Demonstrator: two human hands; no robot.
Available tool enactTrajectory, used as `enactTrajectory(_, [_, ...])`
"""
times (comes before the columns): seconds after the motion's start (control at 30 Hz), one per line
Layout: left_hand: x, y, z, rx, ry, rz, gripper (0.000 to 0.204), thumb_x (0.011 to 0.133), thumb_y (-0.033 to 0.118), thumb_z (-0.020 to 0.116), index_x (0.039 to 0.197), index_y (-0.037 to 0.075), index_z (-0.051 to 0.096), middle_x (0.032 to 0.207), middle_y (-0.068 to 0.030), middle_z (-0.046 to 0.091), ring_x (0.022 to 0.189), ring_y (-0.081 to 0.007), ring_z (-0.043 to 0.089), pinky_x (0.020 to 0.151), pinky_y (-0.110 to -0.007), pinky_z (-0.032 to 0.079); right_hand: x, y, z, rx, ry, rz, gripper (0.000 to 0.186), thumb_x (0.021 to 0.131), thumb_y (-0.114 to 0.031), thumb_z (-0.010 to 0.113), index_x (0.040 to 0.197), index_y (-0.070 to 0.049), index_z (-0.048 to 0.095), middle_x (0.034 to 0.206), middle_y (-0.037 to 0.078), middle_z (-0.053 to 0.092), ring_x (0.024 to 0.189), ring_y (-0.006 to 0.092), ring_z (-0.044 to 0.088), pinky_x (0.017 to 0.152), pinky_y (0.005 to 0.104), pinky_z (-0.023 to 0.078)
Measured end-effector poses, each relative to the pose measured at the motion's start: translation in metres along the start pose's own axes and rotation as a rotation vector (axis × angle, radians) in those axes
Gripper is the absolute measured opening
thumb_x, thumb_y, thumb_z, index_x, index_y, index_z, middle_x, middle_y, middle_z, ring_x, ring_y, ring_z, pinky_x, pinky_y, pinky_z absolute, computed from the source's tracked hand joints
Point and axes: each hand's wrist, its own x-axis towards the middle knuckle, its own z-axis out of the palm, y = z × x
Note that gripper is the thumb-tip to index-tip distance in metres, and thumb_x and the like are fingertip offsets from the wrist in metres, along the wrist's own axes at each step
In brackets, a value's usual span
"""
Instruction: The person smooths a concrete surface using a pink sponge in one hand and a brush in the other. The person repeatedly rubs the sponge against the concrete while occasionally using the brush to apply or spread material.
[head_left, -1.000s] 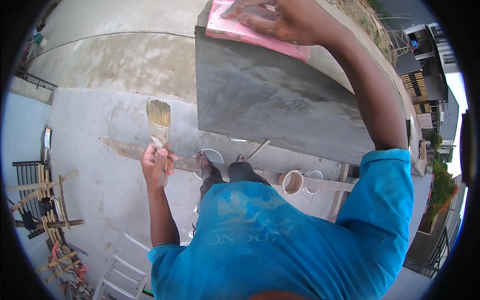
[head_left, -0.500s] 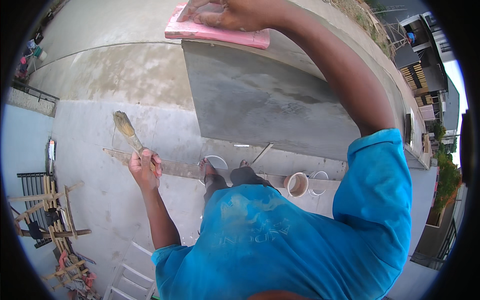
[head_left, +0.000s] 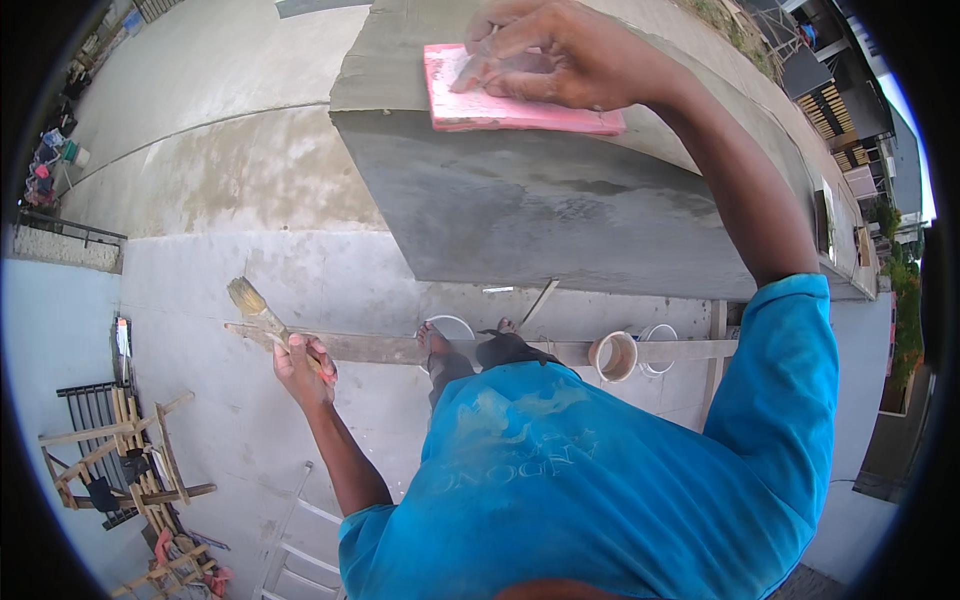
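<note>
My right hand (head_left: 565,58) grips a pink plastering float (head_left: 525,116), which lies on the top edge of a grey plastered wall (head_left: 540,215). The float's face is whitened with wear, and its handle is mostly hidden under my fingers. Lower down on the left, my left hand (head_left: 302,368) is closed around the handle of a paintbrush (head_left: 256,308). The brush's pale, stained bristles point up and to the left, away from the wall.
My feet are on a narrow wooden plank (head_left: 375,348) high above a concrete floor. A bucket (head_left: 613,357) stands on the plank to the right. Below left are a white ladder (head_left: 312,545) and wooden frames (head_left: 130,450) against a light blue wall (head_left: 60,320).
My right hand and the float have shifted right and slightly down in the picture, while the whole view has also moved. My left hand still holds the brush, now tilted a little lower.
</note>
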Motion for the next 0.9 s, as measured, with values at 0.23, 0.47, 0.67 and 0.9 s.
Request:
enactTrajectory(0.23, [0.028, 0.026, 0.058, -0.014, -0.284, 0.099, 0.026, 0.103, 0.027, 0.065, 0.095, 0.005, 0.054, 0.072, -0.0083, 0.061, 0.040, -0.0105, 0.047, 0.033, -0.024, 0.037, 0.051, 0.013, 0.005, -0.071, 0.077, -0.299, 0.027, 0.084, -0.011, 0.063, 0.105, -0.010, 0.079, 0.104, 0.020, 0.073, 0.099, 0.0407, 0.068, 0.090, 0.0486, 0.054])
enactTrajectory(0.47, [-0.020, 0.010, 0.018, 0.182, -0.290, 0.027, 0.029, 0.101, 0.030, 0.067, 0.094, 0.003, 0.060, 0.066, -0.0060, 0.060, 0.041, -0.0085, 0.048, 0.036, -0.021, 0.037, -0.195, -0.058, -0.083, -0.445, 0.118, 0.344, 0.028, 0.079, -0.003, 0.074, 0.106, -0.008, 0.075, 0.104, 0.009, 0.068, 0.092, 0.0272, 0.066, 0.078, 0.0368, 0.053])
enactTrajectory(0.67, [-0.061, 0.057, 0.128, 0.055, -0.918, 0.153, 0.031, 0.095, 0.030, 0.075, 0.090, 0.001, 0.065, 0.063, -0.0021, 0.059, 0.046, -0.0074, 0.053, 0.042, -0.024, 0.041, -0.160, -0.111, 0.047, 0.245, 0.390, 0.042, 0.034, 0.072, -0.010, 0.087, 0.104, -0.007, 0.075, 0.104, 0.015, 0.070, 0.083, 0.0240, 0.067, 0.067, 0.0343, 0.053])
enactTrajectory(0.9, [-0.074, 0.011, 0.075, 0.537, -0.646, -0.071, 0.027, 0.096, 0.030, 0.074, 0.091, 0.004, 0.067, 0.062, 0.0014, 0.055, 0.045, -0.0063, 0.051, 0.042, -0.024, 0.039, -0.082, -0.108, 0.106, -0.084, 0.755, -0.204, 0.037, 0.072, -0.008, 0.084, 0.108, -0.005, 0.074, 0.106, 0.013, 0.070, 0.084, 0.0250, 0.067, 0.068, 0.0328, 0.053])
